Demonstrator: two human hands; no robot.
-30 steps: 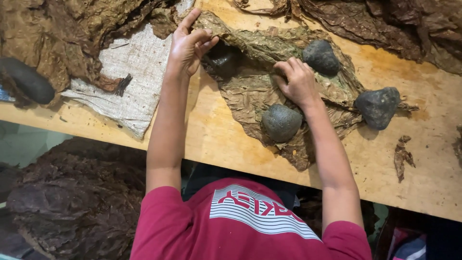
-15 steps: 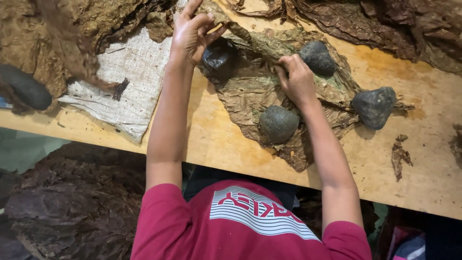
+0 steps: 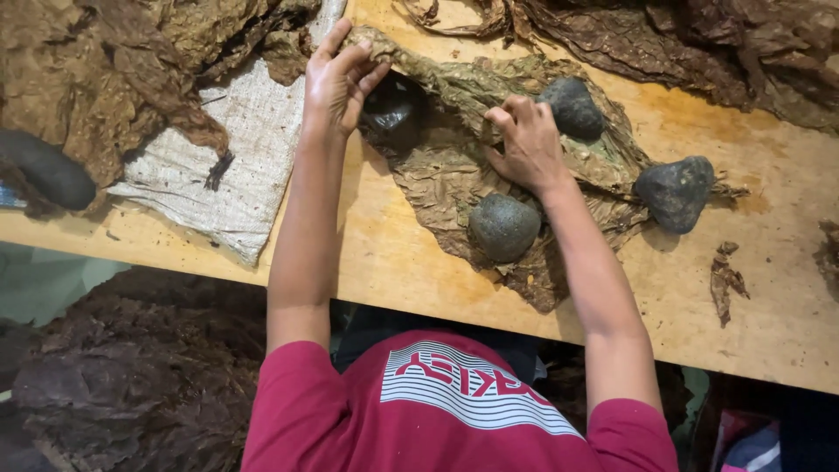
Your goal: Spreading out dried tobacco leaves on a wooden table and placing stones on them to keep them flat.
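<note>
Moved: the left hand had shifted slightly at the leaf's top edge, fingers less splayed than half a second before; the right hand had hardly stirred.
Left grip: fingers loosely curled over the upper corner of the flattened brown leaf, beside the dark glossy stone; whether it pinched the leaf, I could not tell.
Right grip: fingers bent, knuckles up, pressing on the leaf's middle, closed on nothing I could see.
Leaf: spread flat on the wooden bench.
Weights: the round grey stone on its near edge, another stone beyond the right hand, a lumpy stone at the right tip.
Left of it: a white woven sack under loose dry leaves.
</note>
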